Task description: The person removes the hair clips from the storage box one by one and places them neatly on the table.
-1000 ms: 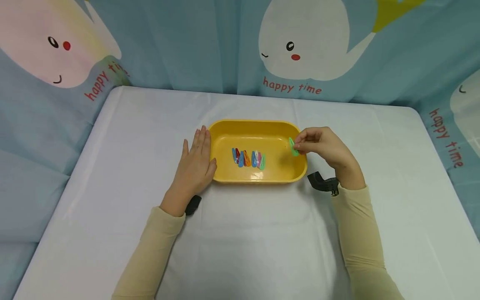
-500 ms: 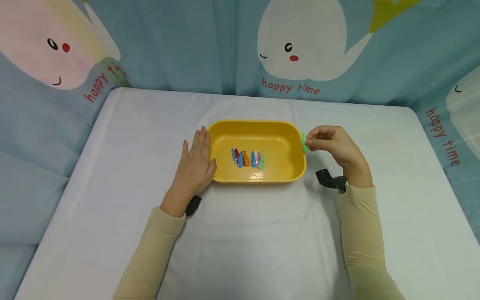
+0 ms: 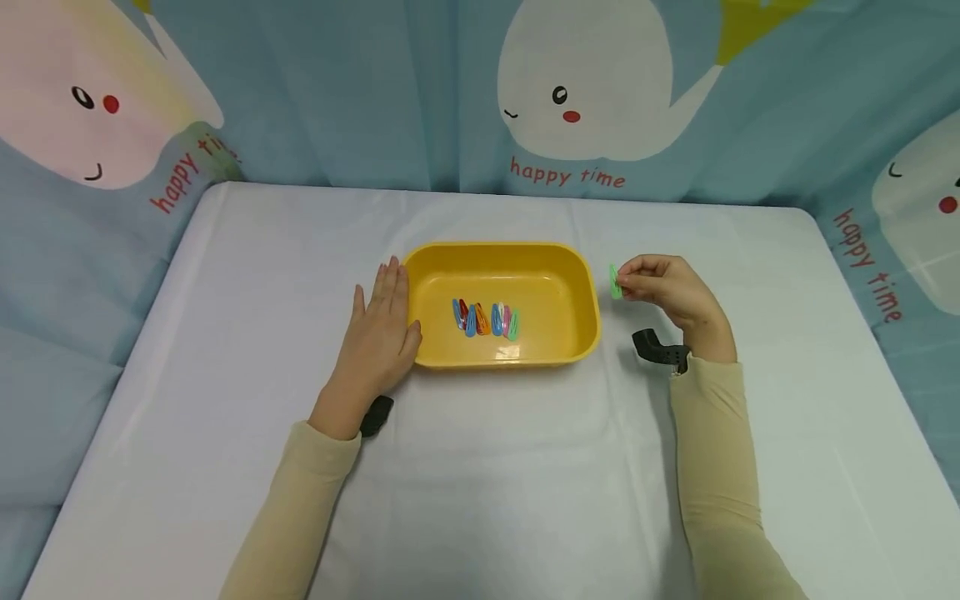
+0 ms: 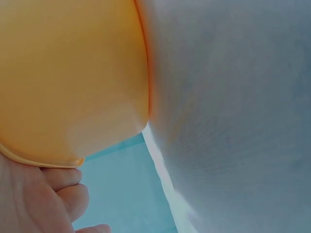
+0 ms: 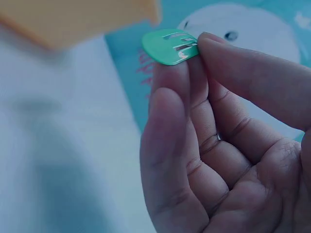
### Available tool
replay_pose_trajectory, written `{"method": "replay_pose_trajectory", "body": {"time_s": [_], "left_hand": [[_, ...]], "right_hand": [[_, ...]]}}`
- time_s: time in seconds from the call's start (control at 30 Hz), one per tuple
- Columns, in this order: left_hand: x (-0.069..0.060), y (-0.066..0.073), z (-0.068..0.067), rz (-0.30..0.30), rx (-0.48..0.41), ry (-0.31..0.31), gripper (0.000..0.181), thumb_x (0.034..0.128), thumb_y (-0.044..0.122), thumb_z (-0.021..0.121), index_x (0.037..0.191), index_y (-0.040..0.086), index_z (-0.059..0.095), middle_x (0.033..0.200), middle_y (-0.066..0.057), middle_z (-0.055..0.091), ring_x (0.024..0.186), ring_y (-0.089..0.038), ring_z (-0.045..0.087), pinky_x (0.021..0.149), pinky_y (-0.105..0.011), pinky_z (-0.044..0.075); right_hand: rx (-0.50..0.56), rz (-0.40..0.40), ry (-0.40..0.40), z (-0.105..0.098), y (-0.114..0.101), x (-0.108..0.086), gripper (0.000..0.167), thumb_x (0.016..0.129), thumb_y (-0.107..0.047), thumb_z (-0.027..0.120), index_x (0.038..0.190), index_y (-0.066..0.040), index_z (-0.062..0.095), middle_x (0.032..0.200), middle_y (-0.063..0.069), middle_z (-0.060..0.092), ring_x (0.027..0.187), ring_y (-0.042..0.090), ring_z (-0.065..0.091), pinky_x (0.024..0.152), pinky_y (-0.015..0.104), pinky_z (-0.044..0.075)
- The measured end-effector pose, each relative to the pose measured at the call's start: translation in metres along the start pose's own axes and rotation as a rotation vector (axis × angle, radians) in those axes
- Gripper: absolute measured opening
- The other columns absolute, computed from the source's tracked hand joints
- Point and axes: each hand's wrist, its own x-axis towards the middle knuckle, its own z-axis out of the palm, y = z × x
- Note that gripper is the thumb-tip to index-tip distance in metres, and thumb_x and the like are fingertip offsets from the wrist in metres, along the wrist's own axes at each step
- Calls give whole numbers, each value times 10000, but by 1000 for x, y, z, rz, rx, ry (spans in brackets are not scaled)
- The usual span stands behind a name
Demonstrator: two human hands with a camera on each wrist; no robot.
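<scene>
A green snap hair clip (image 5: 163, 47) is pinched between the thumb and fingers of my right hand (image 3: 669, 292), held above the table just right of the yellow tray (image 3: 555, 333). My left hand (image 3: 375, 337) lies with straight fingers along the tray's left end, touching its rim. In the left wrist view, the left fingers (image 4: 65, 194) rest against the rim of the tray. Several hair clips lie side by side in a row inside the tray, among them an orange clip (image 3: 482, 320), a pink clip (image 3: 506, 320) and another green clip (image 3: 513, 326).
A white cloth (image 3: 487, 467) covers the table under the tray. Behind the table hangs a blue curtain (image 3: 360, 100) printed with whales. Black camera mounts show at both wrists, one a curved black bracket (image 3: 654, 347) at the right wrist.
My right hand has carried the green hair clip rightward, from over the tray's right end to outside its rim. The left hand stays on the tray. The head view has shifted slightly.
</scene>
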Motion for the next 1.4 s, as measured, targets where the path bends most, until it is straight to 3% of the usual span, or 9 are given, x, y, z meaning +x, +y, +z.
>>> {"method": "replay_pose_trajectory", "body": {"time_s": [0.2, 0.4, 0.5, 0.67, 1.4], "left_hand": [[4, -1, 4, 8, -8, 13, 668, 966, 215, 378, 1480, -73, 64, 1563, -178, 9, 1436, -280, -10, 1117, -540, 17], [1, -1, 11, 12, -15, 3, 670, 957, 209, 392, 1476, -82, 85, 1561, -189, 26, 1435, -299, 14, 1110, -559, 34], [-1, 0, 11, 25, -19, 11, 671, 954, 209, 390, 1474, -88, 86, 1560, -192, 28, 1434, -303, 16, 1108, -564, 33], [-1, -1, 6, 30, -33, 31, 670, 959, 213, 384, 1474, -87, 79, 1561, -188, 21, 1435, -292, 3, 1109, -561, 27], [-1, -5, 2, 25, -65, 42, 658, 966, 203, 351, 1473, -86, 49, 1561, -184, 5, 1436, -285, -2, 1116, -541, 26]], "right_hand": [[-54, 95, 26, -6, 23, 13, 114, 900, -17, 604, 831, -64, 681, 768, 7, 658, 686, 106, 614, 668, 207, 531], [-92, 174, 32, -5, 38, 12, 113, 907, -13, 589, 843, -42, 676, 767, -1, 658, 674, 87, 614, 661, 200, 533], [-137, 174, 56, -3, 37, 10, 88, 907, -20, 591, 901, 41, 654, 764, -5, 653, 666, 81, 608, 658, 198, 532], [-232, 173, 103, 6, 31, 12, 257, 886, -76, 643, 1005, 149, 610, 737, -28, 662, 644, 70, 605, 650, 198, 530], [-417, 226, 236, 19, 19, 16, 242, 848, -95, 699, 940, 126, 662, 657, -21, 637, 584, 84, 588, 596, 199, 526]]}}
